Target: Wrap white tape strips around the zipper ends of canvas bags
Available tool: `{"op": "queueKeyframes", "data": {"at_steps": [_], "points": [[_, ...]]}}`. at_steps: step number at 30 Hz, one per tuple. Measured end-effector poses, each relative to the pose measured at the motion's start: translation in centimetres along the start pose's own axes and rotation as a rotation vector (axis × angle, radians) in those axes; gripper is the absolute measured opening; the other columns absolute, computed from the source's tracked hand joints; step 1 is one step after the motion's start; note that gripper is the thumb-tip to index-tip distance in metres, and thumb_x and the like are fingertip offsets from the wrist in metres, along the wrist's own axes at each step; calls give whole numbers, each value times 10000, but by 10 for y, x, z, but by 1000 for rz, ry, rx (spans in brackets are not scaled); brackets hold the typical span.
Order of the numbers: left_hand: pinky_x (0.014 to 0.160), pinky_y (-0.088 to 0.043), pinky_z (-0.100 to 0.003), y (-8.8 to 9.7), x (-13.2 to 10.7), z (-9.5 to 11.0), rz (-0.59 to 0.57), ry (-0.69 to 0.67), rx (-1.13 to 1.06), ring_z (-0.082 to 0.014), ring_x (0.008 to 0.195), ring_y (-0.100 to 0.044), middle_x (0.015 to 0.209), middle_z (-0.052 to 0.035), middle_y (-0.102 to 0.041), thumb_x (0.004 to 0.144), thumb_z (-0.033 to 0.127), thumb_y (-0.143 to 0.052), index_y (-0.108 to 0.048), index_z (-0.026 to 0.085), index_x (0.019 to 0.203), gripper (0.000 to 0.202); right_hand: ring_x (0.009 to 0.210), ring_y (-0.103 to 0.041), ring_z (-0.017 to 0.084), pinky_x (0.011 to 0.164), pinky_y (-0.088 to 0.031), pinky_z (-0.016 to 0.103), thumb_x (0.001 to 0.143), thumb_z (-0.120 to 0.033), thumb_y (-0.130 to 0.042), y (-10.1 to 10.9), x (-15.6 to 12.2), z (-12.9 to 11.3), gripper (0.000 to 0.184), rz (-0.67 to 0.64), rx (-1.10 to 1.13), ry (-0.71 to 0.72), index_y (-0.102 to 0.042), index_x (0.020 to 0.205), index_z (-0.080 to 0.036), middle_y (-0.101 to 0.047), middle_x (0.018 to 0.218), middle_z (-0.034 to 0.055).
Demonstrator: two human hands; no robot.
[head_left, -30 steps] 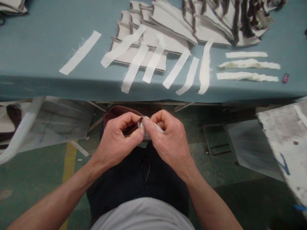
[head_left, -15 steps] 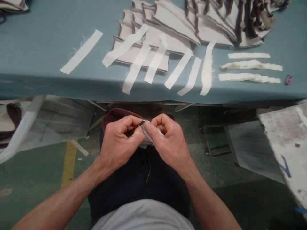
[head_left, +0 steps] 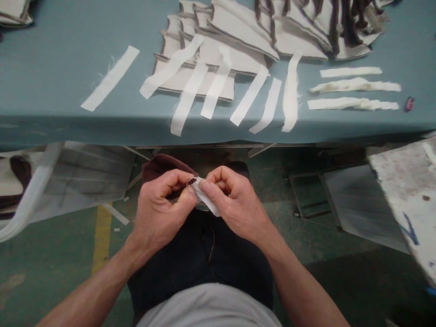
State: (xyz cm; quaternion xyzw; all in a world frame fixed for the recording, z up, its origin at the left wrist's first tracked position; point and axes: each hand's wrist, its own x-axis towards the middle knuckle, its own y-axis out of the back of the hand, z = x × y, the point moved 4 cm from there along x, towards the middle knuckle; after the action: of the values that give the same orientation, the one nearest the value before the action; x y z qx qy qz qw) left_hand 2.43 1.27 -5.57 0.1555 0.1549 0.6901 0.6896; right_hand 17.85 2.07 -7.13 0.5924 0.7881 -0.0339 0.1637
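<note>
Over my lap, my left hand (head_left: 162, 202) is closed in a pinch on the edge of a dark brown fabric piece (head_left: 161, 167) with a pale side. The rest of that piece spreads behind my fingers, mostly hidden. Close beside it, my right hand (head_left: 236, 202) pinches a white fabric strip (head_left: 210, 204) at the same edge. The strip's free end slants down between my hands. How strip and edge meet under my fingertips is hidden.
White strips (head_left: 250, 96) lie along the front of the blue-green table (head_left: 61, 77). Behind them are overlapping pale, brown-edged fabric pieces (head_left: 214, 88). A small pink object (head_left: 409, 104) sits at right. A white bar (head_left: 34, 195) stands left, a stained white board (head_left: 405, 195) right.
Both hands have shifted slightly left. The white strip has turned downward, so more of it shows between my hands. The camera view has tilted slightly.
</note>
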Motion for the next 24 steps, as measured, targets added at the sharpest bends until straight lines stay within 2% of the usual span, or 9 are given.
{"op": "queueKeyframes", "data": {"at_steps": [4,13,20,24], "points": [[519,-428,-207,1,0,-3,4,-6,19,-100,547,-588,675,37,-708,833,184,-580,-697,191,761,138,520,-492,81,486,-350,219,931,-409,-653,0,3,-1,252,12,-22,-16,-567,793,-216,-562,617,-76],[631,-499,-211,-1,-1,-2,32,-78,135,-118,645,-668,745,36,-749,847,133,-562,-720,198,822,173,519,-486,91,497,-352,231,887,-412,-637,-4,6,1,268,13,28,-79,-534,731,-221,-533,590,-70],[642,-491,-232,-8,-4,-2,18,-155,227,-130,653,-674,766,-2,-761,875,129,-569,-733,159,835,172,520,-384,93,490,-291,237,878,-513,-609,-11,8,15,356,-74,249,-139,-466,705,-237,-426,578,-83],[589,-445,-231,-20,-2,-7,57,-192,234,-121,601,-624,690,0,-714,856,130,-538,-705,146,766,190,558,-361,103,523,-302,253,911,-503,-515,-16,13,24,379,82,204,-77,-407,656,-244,-378,600,-75]]}}
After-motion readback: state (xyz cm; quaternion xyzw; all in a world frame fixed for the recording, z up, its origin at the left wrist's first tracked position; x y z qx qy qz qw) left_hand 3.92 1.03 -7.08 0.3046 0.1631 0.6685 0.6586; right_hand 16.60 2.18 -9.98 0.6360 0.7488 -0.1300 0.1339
